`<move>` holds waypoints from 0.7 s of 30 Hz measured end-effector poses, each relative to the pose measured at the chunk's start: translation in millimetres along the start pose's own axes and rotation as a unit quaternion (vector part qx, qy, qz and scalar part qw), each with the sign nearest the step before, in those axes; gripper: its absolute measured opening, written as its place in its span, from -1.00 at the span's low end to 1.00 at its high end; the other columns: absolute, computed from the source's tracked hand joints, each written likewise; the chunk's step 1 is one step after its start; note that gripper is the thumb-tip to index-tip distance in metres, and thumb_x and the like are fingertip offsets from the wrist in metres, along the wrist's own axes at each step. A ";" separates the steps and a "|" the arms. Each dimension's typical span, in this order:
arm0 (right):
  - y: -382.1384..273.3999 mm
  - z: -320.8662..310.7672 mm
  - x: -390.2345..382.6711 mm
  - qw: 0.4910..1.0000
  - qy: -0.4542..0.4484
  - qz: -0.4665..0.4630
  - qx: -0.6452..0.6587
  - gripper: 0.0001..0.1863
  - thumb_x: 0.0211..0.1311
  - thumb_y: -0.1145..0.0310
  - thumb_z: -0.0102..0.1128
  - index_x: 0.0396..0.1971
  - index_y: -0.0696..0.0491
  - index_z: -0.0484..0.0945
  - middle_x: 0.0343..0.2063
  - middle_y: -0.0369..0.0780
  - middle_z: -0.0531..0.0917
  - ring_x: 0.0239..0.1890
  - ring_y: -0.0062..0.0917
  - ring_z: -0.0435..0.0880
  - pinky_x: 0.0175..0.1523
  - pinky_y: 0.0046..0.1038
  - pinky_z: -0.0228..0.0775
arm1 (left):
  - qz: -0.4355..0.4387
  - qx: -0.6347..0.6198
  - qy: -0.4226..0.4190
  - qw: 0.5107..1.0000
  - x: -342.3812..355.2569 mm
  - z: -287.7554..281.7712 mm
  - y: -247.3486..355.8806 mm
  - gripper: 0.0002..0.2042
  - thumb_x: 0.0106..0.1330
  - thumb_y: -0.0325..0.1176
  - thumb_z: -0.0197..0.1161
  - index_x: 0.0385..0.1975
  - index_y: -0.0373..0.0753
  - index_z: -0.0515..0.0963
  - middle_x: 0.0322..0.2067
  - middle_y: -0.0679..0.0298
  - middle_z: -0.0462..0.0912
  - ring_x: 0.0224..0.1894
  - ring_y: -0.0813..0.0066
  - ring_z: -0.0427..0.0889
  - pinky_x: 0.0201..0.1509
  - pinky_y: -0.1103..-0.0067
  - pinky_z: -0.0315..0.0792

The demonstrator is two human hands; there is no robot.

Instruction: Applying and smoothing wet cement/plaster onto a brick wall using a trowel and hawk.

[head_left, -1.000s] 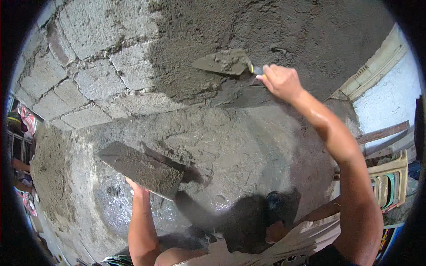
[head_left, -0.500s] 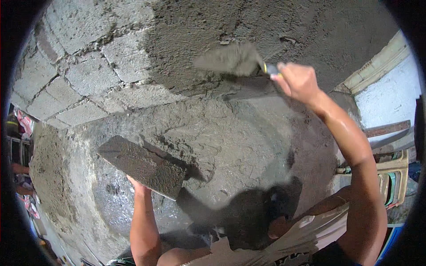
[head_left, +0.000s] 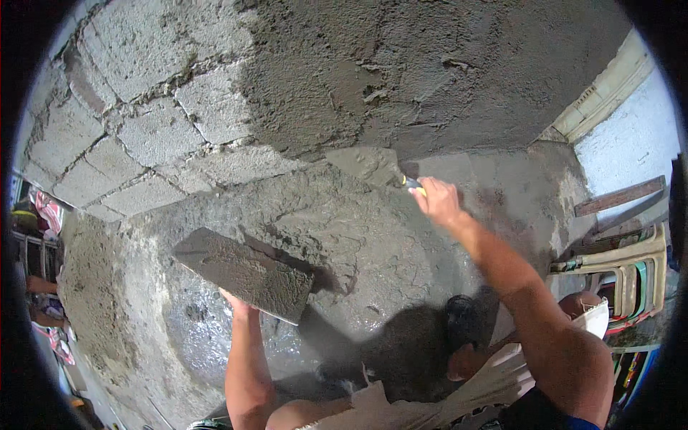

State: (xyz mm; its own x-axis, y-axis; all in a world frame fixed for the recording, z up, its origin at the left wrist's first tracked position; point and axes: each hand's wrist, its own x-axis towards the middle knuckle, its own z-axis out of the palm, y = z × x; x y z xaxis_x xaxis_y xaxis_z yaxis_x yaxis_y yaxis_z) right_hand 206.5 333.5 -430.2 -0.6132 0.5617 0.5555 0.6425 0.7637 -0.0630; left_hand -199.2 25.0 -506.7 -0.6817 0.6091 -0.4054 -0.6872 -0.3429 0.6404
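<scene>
My right hand (head_left: pixel 438 201) grips the yellow and black handle of a pointed trowel (head_left: pixel 364 163). Its mortar-smeared blade points left, near the line where the wall meets the floor. From below, my left hand (head_left: pixel 236 302) supports a rectangular mortar board (head_left: pixel 244 275); the board hides most of its fingers and the grip. A thin coat of grey mortar covers the board's top. Wet mortar (head_left: pixel 365 229) lies spread over the floor beneath both hands. Above the trowel, dark fresh plaster (head_left: pixel 430 79) covers the wall's right part.
Bare concrete blocks (head_left: pixel 158 129) form the wall's left part. At the right, stacked plastic chairs (head_left: pixel 631 272) stand below a wooden strip (head_left: pixel 620 196) by a white wall (head_left: pixel 631 136). Assorted items (head_left: pixel 46 215) sit along the far left edge. My knees are close to the wet floor.
My right hand has brought the trowel down from the plastered wall toward the floor line. The mortar board stays in my left hand, shifted slightly right in view.
</scene>
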 end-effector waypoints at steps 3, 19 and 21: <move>-47.7 -16.8 34.1 0.988 0.103 0.070 0.086 -0.73 0.25 0.21 0.28 -0.20 0.07 0.53 -0.41 -0.12 0.67 -0.42 -0.22 0.70 -0.37 -0.22 0.52 | -0.035 -0.028 -0.014 0.999 -5.8 15.6 2.2 -0.44 0.44 0.16 -0.13 0.14 -0.18 0.45 0.01 0.14 0.56 0.04 0.12 0.54 0.13 0.18 0.47; -129.3 91.0 -5.2 0.929 0.034 0.297 0.219 -0.77 0.40 0.25 0.06 -0.12 0.07 0.35 -0.55 0.09 0.60 -0.45 0.11 0.61 -0.46 -0.01 0.38 | 0.014 -0.011 -0.021 1.000 -0.3 -13.3 5.8 -0.47 0.46 0.12 -0.13 0.16 -0.18 0.43 0.00 0.16 0.56 0.03 0.15 0.53 0.13 0.22 0.48; -116.2 68.8 -6.0 0.934 0.057 0.275 0.220 -0.78 0.41 0.25 0.05 -0.11 0.07 0.38 -0.56 0.09 0.58 -0.45 0.14 0.59 -0.46 0.01 0.34 | -0.006 -0.017 -0.019 1.000 -10.4 11.7 -2.5 -0.47 0.47 0.12 -0.14 0.16 -0.18 0.43 0.00 0.16 0.55 0.03 0.15 0.53 0.13 0.21 0.48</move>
State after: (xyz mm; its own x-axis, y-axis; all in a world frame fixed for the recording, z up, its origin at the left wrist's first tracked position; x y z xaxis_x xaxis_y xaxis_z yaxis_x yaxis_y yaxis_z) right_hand 103.9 263.3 -483.2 -0.1769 0.8893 0.4217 0.5803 0.4403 -0.6851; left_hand -187.5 27.9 -496.5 -0.6635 0.6404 -0.3869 -0.7041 -0.3595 0.6124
